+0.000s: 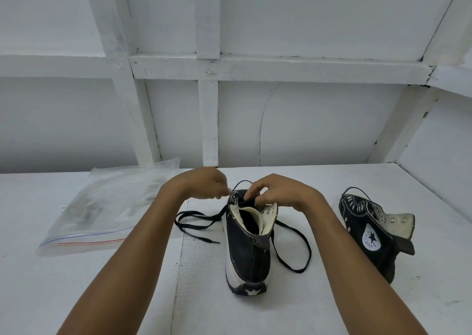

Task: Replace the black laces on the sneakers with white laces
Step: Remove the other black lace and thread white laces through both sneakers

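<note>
A black high-top sneaker [249, 255] stands upright at the middle of the white bench [76, 283], heel toward the viewer, with a thick white sole, a star on the heel patch, a cream lining and metal eyelets on the folded-back collar. Its black lace [194, 218] is loosened: one end trails in loops on the bench to the left, the other makes a long loop on the right, and a small arc rises over the front of the shoe. The right hand [275, 191] hovers over the tongue, its grip pinching the black upper there between fingertips and thumb; whether lace or tongue is pinched I cannot tell. The left hand [204, 182] is just left of the shoe's front, blurred, fingers curled, so its grip cannot be told. The second sneaker [367, 232] lies on its side well to the right, star logo showing and black lace in its lower eyelets. At far left lies a clear zip bag [102, 207], its contents too dim to tell. Behind is a white framed wall [306, 117].
</note>
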A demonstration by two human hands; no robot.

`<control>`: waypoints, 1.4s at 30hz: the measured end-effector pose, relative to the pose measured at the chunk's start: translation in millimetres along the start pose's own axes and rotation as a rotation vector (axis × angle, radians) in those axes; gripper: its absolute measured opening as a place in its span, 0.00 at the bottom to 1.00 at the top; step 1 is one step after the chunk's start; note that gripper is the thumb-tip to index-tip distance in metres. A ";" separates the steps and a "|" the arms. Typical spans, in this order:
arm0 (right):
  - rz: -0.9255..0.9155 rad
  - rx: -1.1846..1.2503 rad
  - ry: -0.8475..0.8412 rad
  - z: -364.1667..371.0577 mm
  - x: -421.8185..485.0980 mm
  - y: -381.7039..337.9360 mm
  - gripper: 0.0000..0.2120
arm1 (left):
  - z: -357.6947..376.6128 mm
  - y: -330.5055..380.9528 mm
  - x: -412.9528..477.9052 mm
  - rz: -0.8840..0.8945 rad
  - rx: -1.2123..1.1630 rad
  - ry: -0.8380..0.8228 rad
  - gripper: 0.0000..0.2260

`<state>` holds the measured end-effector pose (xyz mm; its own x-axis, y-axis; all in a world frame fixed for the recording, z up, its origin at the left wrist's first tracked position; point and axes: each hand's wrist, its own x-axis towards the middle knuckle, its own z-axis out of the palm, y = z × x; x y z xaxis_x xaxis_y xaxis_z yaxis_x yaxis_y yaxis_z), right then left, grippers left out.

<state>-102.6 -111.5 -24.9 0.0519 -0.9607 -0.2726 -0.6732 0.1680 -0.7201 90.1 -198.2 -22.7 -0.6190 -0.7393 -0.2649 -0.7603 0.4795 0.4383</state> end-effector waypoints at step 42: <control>-0.052 0.499 0.319 3.1 10.8 19.5 0.09 | 11.3 4.1 2.3 0.027 -0.269 -0.138 0.10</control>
<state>-112.8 -118.0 -43.8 -0.2009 -0.9764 -0.0797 -0.2438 0.1286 -0.9612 83.3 -192.6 -31.2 -0.6734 -0.6477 -0.3563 -0.6751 0.3425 0.6534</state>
